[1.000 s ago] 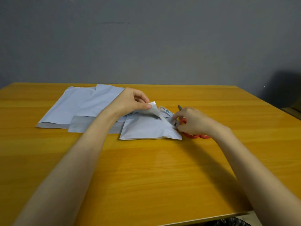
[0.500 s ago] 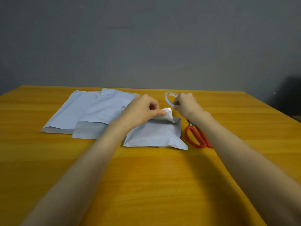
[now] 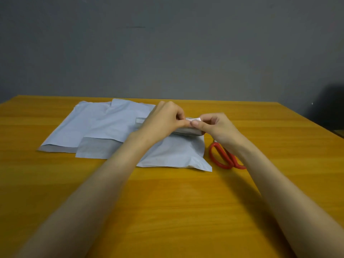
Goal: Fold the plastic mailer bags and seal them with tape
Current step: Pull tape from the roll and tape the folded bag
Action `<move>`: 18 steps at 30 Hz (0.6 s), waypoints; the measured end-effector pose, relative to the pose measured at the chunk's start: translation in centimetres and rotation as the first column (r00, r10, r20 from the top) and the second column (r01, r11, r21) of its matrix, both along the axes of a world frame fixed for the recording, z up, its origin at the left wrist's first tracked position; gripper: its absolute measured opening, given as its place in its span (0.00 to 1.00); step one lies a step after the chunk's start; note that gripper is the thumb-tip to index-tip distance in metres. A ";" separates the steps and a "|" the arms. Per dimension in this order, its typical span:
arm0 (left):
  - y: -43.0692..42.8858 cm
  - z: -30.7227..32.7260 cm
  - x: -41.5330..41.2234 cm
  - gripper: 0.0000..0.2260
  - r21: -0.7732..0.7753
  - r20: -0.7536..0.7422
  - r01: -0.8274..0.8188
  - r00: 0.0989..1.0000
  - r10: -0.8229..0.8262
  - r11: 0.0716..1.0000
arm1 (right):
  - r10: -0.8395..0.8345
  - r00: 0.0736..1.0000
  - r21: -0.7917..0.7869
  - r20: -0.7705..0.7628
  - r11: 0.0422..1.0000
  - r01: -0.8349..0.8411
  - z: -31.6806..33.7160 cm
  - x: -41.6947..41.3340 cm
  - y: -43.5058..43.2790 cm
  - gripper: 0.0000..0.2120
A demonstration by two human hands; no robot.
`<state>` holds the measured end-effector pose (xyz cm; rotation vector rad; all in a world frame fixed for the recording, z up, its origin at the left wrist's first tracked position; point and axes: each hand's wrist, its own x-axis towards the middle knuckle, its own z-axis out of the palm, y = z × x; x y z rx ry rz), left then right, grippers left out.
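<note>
Pinching, 2 grips: left grip (image 3: 163, 121) clamped on the folded flap (image 3: 188, 132) of 1 mailer bag (image 3: 176, 153) lying on the bench (image 3: 167, 202); right grip (image 3: 217, 127) clamped on a small white strip (image 3: 195, 119), likely tape, at that flap. Hazards: flap springing open if released; strip landing crooked or sticking to itself.

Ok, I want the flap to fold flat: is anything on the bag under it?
Nothing visible. The left hand and right hand pinch the flap; the mailer bag below it is bare. The red scissors lie off it, by the right wrist.
</note>
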<state>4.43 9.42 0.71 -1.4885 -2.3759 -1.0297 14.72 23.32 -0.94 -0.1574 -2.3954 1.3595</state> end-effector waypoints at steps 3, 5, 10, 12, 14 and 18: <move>-1.0 0.5 -0.9 0.13 -0.052 0.090 0.019 0.996 -0.014 0.998 | -0.052 0.991 -0.104 -0.124 0.994 0.039 0.0 0.3 -0.2 0.11; -2.3 0.8 -1.9 0.10 -0.027 0.172 0.024 0.985 -0.019 0.999 | -0.087 0.987 -0.177 -0.132 0.982 0.063 -0.1 0.5 0.2 0.11; -4.9 0.7 -3.8 0.05 -0.101 0.177 -0.050 0.982 0.067 0.994 | -0.147 0.986 -0.212 -0.080 0.969 0.127 -0.4 0.6 0.6 0.10; -5.4 0.5 -4.3 0.05 -0.110 0.161 -0.070 0.983 0.088 0.991 | -0.176 0.982 -0.241 -0.065 0.958 0.156 -0.4 0.5 0.4 0.11; -5.8 0.2 -4.8 0.05 -0.113 0.157 -0.087 0.982 0.104 0.990 | -0.205 0.977 -0.283 -0.060 0.942 0.180 -0.4 0.6 0.5 0.14; -6.4 -0.4 -5.2 0.04 -0.065 0.196 -0.081 0.976 0.092 0.995 | -0.246 0.969 -0.315 -0.028 0.922 0.225 -0.6 0.8 0.9 0.14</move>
